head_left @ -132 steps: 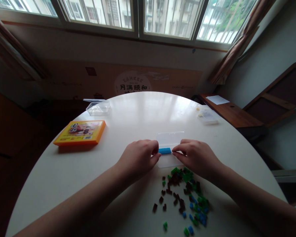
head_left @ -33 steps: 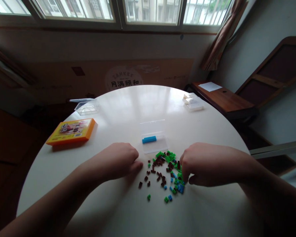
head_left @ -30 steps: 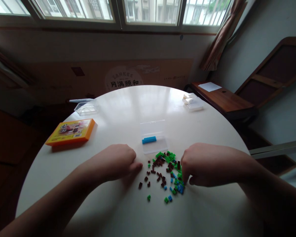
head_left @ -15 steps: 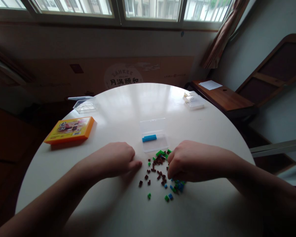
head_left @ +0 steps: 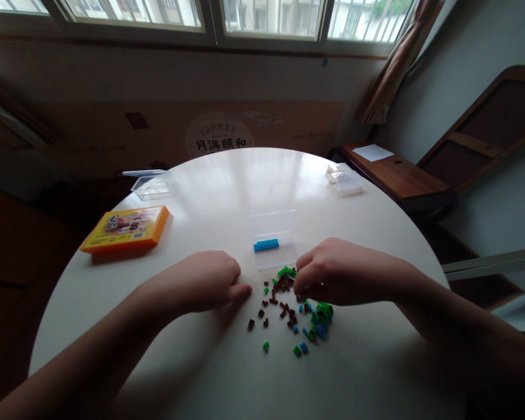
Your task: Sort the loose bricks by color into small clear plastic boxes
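Observation:
A scatter of tiny green, brown and blue bricks (head_left: 298, 318) lies on the round white table (head_left: 227, 192) in front of me. My right hand (head_left: 332, 271) hovers over the far part of the scatter, fingers curled down and pinched among the bricks; what they hold is hidden. My left hand (head_left: 205, 283) rests on the table left of the bricks, closed in a loose fist with the knuckles down. Just beyond the scatter lies a small clear plastic box (head_left: 275, 226), lid open, with a row of light-blue bricks (head_left: 266, 244) in it.
An orange flat box (head_left: 126, 227) lies at the left of the table. A clear box with its lid (head_left: 151, 182) sits at the far left, another small clear box (head_left: 343, 178) at the far right. A wooden side table with paper (head_left: 389, 169) stands beyond the table's right edge.
My right hand has moved from the right side of the brick scatter up and leftward to its far edge near the clear box. The left hand has stayed in place.

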`<state>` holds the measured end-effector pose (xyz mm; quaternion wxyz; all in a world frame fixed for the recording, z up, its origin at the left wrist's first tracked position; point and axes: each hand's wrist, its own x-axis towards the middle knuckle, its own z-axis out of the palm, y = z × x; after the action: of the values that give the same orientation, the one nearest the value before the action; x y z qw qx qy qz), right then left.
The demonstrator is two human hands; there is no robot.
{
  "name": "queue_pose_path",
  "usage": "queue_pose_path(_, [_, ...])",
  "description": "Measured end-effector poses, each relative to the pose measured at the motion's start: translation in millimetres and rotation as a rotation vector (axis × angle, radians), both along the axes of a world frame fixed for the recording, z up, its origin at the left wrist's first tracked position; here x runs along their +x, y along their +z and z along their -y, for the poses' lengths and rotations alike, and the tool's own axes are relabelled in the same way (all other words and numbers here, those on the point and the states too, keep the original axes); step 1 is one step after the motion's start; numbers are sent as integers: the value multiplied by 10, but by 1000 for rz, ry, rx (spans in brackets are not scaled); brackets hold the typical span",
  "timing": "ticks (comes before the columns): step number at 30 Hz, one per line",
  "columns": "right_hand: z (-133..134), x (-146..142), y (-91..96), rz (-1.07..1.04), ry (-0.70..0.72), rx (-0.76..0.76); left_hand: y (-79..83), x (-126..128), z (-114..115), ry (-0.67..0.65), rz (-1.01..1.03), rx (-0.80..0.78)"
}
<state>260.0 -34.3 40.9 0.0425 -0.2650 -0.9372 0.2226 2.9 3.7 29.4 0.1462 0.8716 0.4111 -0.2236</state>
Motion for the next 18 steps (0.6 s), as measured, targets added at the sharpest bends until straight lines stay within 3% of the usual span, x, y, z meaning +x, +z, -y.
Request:
queue_pose_path(9, [-1,-94,-73,125,84,-27,6,12,-1,5,22,9])
queue_pose_path(18, [3,-77,-64,61,-11,52,-1,1,-10,-4,31,7])
